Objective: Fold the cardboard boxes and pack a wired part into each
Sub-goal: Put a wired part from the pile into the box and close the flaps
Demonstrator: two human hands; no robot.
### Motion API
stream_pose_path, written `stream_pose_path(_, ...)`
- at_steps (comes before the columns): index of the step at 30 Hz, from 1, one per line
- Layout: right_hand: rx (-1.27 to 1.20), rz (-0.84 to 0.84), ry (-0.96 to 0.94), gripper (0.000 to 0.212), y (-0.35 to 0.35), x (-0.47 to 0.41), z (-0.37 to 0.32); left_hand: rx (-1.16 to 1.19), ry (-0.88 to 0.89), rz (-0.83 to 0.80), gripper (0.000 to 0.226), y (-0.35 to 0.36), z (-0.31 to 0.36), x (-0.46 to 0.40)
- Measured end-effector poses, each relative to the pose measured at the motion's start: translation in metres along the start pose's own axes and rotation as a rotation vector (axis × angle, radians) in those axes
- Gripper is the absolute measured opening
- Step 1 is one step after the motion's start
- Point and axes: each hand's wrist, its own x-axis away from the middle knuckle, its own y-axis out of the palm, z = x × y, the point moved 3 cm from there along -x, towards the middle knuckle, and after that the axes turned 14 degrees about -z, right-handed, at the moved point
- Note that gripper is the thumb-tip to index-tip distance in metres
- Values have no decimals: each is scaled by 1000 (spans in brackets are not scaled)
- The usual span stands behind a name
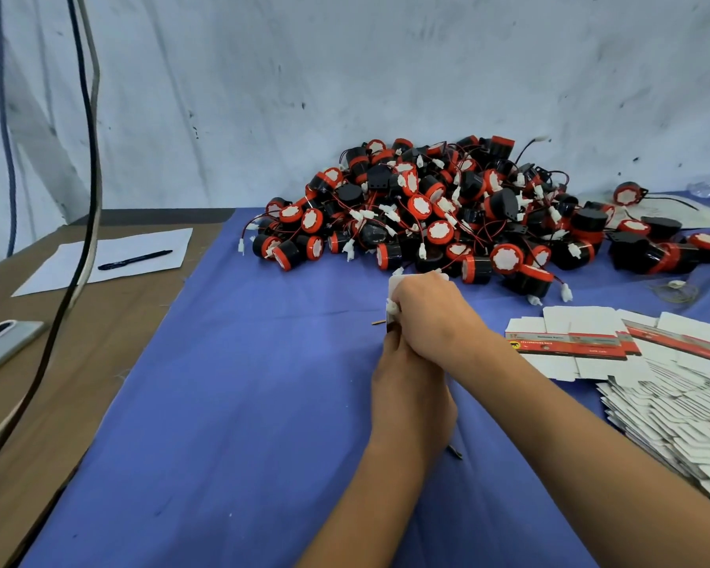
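A big heap of wired parts (447,211), black cylinders with red rims, white faces and red-black leads ending in white plugs, lies at the back of the blue cloth. Flat white cardboard boxes (570,342) with red printed bands are spread at the right. Both hands meet in front of the heap. My right hand (431,317) is curled over a small white cardboard box (395,282), of which only a top flap and left edge show. A white plug (391,308) sticks out at its left. My left hand (406,379) grips the box from below, largely hidden by the right.
The blue cloth (242,383) covers most of the table. On the brown surface at the left lie a white sheet (111,256) with a black pen (134,260) and a grey phone (1,342). Black and grey cables (87,157) hang down at the left. A grey wall stands behind.
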Motion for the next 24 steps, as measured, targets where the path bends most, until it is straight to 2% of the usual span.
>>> stream_pose_path(1, -2, 24, 29, 17, -1, 1, -2, -40, 30, -20, 45, 3, 1, 0)
stream_pose_path(4, 32, 50, 58, 27, 1, 2, -5, -56, 54, -81, 40, 4, -2, 0)
stream_pose_path(5, 22, 55, 55, 24, 2, 2, -5, -26, 28, -86, 39, 3, -2, -1)
stream_pose_path(9, -21, 30, 30, 9, 5, 2, -1, -64, 53, 24, 45, 3, 0, 2)
stream_pose_path(10, -22, 13, 18, 14, 5, 1, 0, -165, 67, 16, 44, 4, 2, 3)
stream_pose_path(13, -16, -24, -31, 31, 4, 0, 3, -91, 74, 56, 38, -1, 4, -1)
stream_pose_path(16, -27, 3, -64, 24, 1, 2, 4, -153, 86, 55, 42, 2, 4, -4)
stream_pose_path(19, -42, 1, -74, 20, -1, 1, 7, -105, 102, 72, 35, -3, 6, -1)
stream_pose_path(22, -36, -36, -72, 19, -4, -1, 10, 9, 227, 40, 28, -15, 6, 4)
stream_pose_path(24, -39, -44, -77, 20, -6, 0, 12, 120, 384, 147, 17, -30, 2, 12)
